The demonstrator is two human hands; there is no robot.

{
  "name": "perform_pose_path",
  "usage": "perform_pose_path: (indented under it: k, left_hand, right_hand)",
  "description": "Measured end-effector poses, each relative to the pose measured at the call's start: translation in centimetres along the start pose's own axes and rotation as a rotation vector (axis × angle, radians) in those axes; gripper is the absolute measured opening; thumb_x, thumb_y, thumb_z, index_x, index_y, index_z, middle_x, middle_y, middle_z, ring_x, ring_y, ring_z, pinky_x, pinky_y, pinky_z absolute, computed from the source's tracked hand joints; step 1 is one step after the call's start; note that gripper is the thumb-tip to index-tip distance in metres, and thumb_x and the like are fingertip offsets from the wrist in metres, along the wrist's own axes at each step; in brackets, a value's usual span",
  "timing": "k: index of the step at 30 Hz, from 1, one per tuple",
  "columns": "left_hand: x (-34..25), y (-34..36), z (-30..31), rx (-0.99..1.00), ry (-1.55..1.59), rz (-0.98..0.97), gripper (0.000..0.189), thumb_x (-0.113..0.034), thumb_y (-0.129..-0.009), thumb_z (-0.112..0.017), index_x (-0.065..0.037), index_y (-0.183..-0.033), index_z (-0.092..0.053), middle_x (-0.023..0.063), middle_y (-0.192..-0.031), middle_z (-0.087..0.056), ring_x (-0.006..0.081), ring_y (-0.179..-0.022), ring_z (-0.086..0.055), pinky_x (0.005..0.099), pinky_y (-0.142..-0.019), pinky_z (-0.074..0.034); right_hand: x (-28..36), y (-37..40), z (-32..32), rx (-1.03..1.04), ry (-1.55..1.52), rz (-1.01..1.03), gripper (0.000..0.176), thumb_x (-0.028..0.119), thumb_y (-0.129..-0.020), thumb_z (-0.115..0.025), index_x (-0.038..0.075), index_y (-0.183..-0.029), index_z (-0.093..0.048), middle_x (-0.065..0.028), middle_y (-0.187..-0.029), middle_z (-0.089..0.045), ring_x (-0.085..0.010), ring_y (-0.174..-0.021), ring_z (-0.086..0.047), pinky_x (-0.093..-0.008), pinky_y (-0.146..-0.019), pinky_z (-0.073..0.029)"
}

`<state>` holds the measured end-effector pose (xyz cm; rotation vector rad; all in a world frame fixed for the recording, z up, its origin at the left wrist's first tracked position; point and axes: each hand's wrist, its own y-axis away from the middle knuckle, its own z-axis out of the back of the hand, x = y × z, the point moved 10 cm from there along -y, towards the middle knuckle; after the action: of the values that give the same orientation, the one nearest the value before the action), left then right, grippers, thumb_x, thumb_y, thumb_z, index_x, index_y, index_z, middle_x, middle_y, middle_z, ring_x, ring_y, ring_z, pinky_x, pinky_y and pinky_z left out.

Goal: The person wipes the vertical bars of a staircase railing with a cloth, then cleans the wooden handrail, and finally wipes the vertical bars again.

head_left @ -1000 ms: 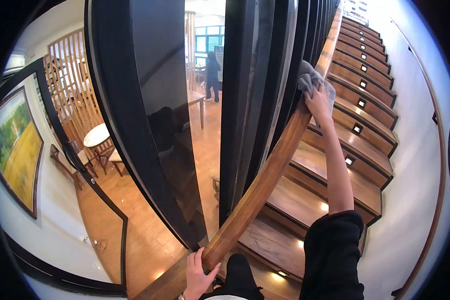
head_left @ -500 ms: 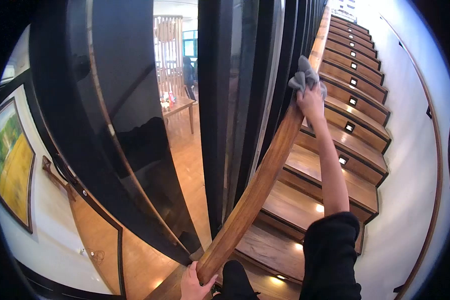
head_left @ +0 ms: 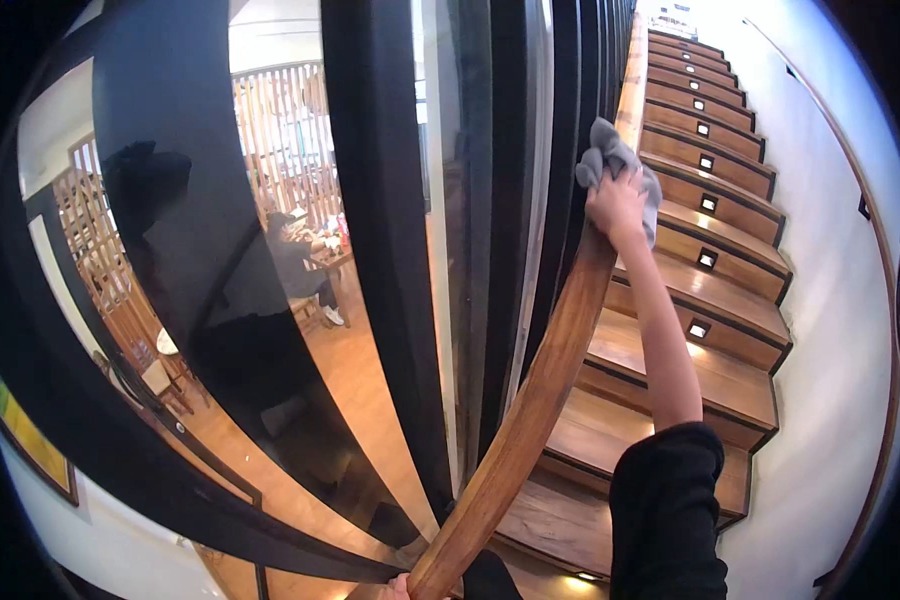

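A wooden handrail [head_left: 540, 400] slopes up from the bottom middle to the top of the view. High on it, my right hand [head_left: 620, 205] grips a grey cloth [head_left: 610, 155], which lies bunched over the rail and hangs down its right side. My right arm stretches up across the stairs in a black sleeve. At the bottom edge, my left hand [head_left: 396, 588] holds the lower end of the handrail; only a small part of that hand shows, and the rest is out of view.
Wooden stairs [head_left: 670, 340] with small step lights rise on the right, beside a white wall with a second thin rail [head_left: 850, 160]. Tall dark panels [head_left: 380, 200] stand left of the handrail. Through their gaps, a person [head_left: 305, 260] sits at a table.
My view has turned to the left, showing the seated person and more of the room. My left hand appears lower and mostly out of frame. The cloth stays in my right hand on the rail.
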<state>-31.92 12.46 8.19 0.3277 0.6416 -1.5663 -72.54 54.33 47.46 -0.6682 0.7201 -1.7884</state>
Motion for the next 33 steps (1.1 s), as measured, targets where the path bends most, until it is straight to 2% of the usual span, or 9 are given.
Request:
perform_pose_path:
  k: [1,4,10,16,23,27,30,31,33]
  left_hand:
    - [0.0,-0.7,-0.4,0.144,0.086,0.088,0.082,-0.044,-0.081,-0.072,0.005,-0.139,-0.04,0.0341,-0.123,-0.054,0.0504,-0.113,-0.052,0.0546,-0.098,-0.041]
    - [-0.4,-0.7,0.1,0.051,0.073,0.051,0.081,-0.043,-0.081,-0.072,0.005,-0.138,-0.04,0.0335,-0.121,-0.055,0.0509,-0.112,-0.051,0.0548,-0.097,-0.041]
    - [-0.5,-0.2,0.3,0.017,0.052,0.038,0.08,-0.041,-0.082,-0.071,0.005,-0.138,-0.039,0.0335,-0.122,-0.054,0.051,-0.112,-0.051,0.0552,-0.097,-0.04]
    - [-1.2,0.6,0.2,-0.012,-0.055,0.006,0.077,-0.042,-0.088,-0.067,0.007,-0.139,-0.037,0.0352,-0.125,-0.051,0.0514,-0.114,-0.051,0.0547,-0.099,-0.04]
    - [-1.5,0.0,0.9,-0.026,-0.032,-0.042,0.073,-0.04,-0.087,-0.069,0.006,-0.137,-0.041,0.0332,-0.121,-0.055,0.0496,-0.109,-0.055,0.0516,-0.094,-0.045]
    - [-1.3,0.0,1.0,-0.029,0.0,-0.063,0.071,-0.035,-0.084,-0.073,0.005,-0.135,-0.044,0.0312,-0.118,-0.057,0.0475,-0.105,-0.058,0.0492,-0.091,-0.047]
    - [1.5,0.1,-1.3,0.204,0.257,0.201,0.08,-0.026,-0.069,-0.083,0.001,-0.133,-0.045,0.0208,-0.113,-0.057,0.0387,-0.105,-0.058,0.0446,-0.091,-0.048]
    - [-3.1,-0.9,2.7,-0.03,0.167,-0.203,0.082,-0.029,-0.067,-0.084,-0.001,-0.135,-0.047,0.021,-0.124,-0.059,0.0392,-0.116,-0.058,0.0443,-0.096,-0.047]
    - [-2.1,-0.4,2.1,-0.047,0.207,-0.24,0.084,-0.03,-0.066,-0.084,-0.002,-0.136,-0.048,0.0208,-0.129,-0.059,0.0395,-0.122,-0.055,0.0442,-0.099,-0.046]
  right_hand:
    - [-1.0,-2.1,-0.4,-0.005,-0.065,-0.002,0.054,0.035,-0.093,-0.053,0.006,-0.139,-0.049,-0.0299,-0.152,-0.03,-0.0492,-0.144,-0.022,-0.0673,-0.11,-0.027]
    - [-5.0,-7.8,-2.7,-0.085,-0.181,0.075,0.054,0.036,-0.094,-0.053,0.005,-0.137,-0.049,-0.0318,-0.147,-0.036,-0.052,-0.138,-0.032,-0.0575,-0.111,-0.032]
    - [-3.9,-3.8,-0.2,-0.183,-0.224,0.057,0.048,0.035,-0.094,-0.052,0.005,-0.131,-0.055,-0.0376,-0.142,-0.038,-0.0564,-0.131,-0.036,-0.0537,-0.114,-0.03]
    - [0.1,12.4,5.4,-0.3,-0.471,0.281,0.046,0.023,-0.087,-0.061,-0.007,-0.121,-0.062,-0.0287,-0.142,-0.046,-0.0407,-0.143,-0.031,-0.0466,-0.117,-0.029]
    - [8.2,35.5,10.6,-0.042,-0.551,0.408,0.052,0.022,-0.067,-0.071,-0.005,-0.111,-0.068,-0.0293,-0.133,-0.047,-0.0483,-0.143,-0.027,-0.0677,-0.114,-0.022]
    - [12.9,47.8,12.1,0.226,-0.475,0.551,0.043,0.028,-0.076,-0.065,0.002,-0.109,-0.071,-0.0272,-0.127,-0.052,-0.0497,-0.138,-0.036,-0.0743,-0.108,-0.022]
    - [15.9,54.7,14.0,0.215,-0.445,0.744,0.033,0.032,-0.079,-0.061,0.008,-0.099,-0.071,-0.0202,-0.121,-0.059,-0.0438,-0.136,-0.042,-0.0722,-0.108,-0.023]
    - [16.8,56.9,14.7,0.215,-0.435,0.846,0.035,0.033,-0.077,-0.062,0.009,-0.1,-0.071,-0.0188,-0.12,-0.059,-0.0422,-0.136,-0.043,-0.0717,-0.108,-0.024]
    - [17.3,58.9,15.0,0.192,-0.415,0.913,0.028,0.034,-0.078,-0.061,0.013,-0.094,-0.072,-0.0135,-0.121,-0.063,-0.0337,-0.136,-0.046,-0.0653,-0.112,-0.024]
